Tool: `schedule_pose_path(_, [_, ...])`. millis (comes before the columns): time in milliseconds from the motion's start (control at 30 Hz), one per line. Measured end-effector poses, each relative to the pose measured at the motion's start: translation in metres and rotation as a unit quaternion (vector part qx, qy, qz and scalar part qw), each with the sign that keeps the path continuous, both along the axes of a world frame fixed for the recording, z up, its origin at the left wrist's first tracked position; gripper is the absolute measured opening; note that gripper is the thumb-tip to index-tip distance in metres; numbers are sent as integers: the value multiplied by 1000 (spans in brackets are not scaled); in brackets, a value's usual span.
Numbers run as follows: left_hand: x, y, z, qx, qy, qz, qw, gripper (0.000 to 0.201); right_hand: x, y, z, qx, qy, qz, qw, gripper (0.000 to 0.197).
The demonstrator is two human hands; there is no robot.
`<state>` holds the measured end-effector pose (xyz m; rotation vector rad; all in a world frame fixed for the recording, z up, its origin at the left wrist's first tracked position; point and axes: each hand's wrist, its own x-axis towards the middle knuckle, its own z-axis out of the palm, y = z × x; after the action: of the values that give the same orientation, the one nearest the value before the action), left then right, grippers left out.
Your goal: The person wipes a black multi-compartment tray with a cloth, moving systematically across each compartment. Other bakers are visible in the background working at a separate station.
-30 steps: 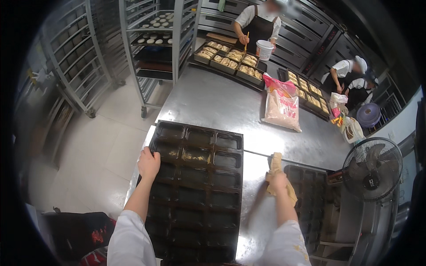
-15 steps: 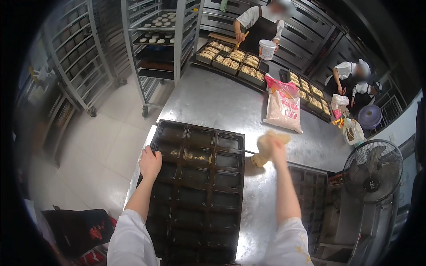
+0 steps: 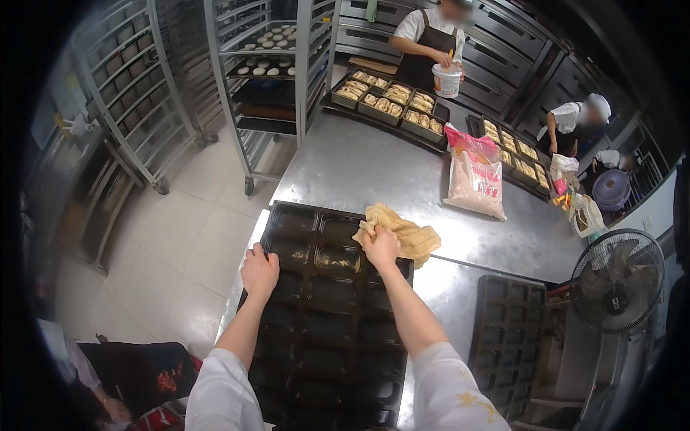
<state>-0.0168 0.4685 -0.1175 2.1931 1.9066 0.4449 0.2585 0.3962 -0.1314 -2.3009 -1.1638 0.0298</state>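
Note:
A large dark baking tray with rows of square wells lies in front of me on the metal table. My left hand is closed on its left edge, fingers curled, the fingertips partly hidden. Over the tray's upper right corner, my right hand grips a bunched yellowish cloth. The cloth hangs past the right rim and covers a far corner well. Pale crumbs or residue show in a well just left of that hand.
A pink-and-clear bag of pale powder stands beyond the cloth. Another dark tray and a fan are to the right. Filled loaf tins sit at the far edge, near a co-worker holding a white tub. Rack at left.
My right hand has swung left with the cloth, from beside the tray onto its upper right corner. My left hand stays at the left edge. The far co-worker's hand has moved to the tub.

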Motion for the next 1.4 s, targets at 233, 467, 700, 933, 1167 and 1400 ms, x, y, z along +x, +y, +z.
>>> schedule_pose_path(233, [-5,0,-7,9,-9,0,1000,32,99,-84,56,-267,158,251,917,28])
schedule_pose_path(467, [-5,1,-6,11,-14,9,1000,33,179,-123,91,262,364,-127,885,30])
schedule_pose_path(700, [-6,2,-5,40,-8,2,999,33,48,-36,31,117,295,-9,948,44])
schedule_pose_path(933, [0,-1,0,5,-12,12,1000,35,1,-10,-11,70,98,16,993,34])
schedule_pose_path(1167, [0,0,-2,-1,11,15,1000,34,16,-30,12,4,170,77,982,33])
schedule_pose_path(1400, [2,0,-6,20,6,12,1000,33,33,-33,14,-88,-47,169,981,36])
